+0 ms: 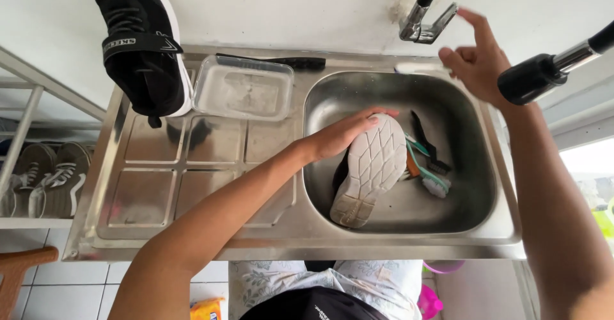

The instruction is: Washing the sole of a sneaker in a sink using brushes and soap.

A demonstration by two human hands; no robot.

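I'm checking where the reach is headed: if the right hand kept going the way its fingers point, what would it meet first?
The right hand points up and left toward the back wall. First in that line looks like the tap lever just beyond the fingertips, though depth is hard to judge. The left hand rests on the shoe in the sink.

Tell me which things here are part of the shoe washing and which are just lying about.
In use: left hand on upturned shoe in sink; right hand by white brush; brushes in basin.
Lying about: black shoe, plastic tub, shoes on rack.
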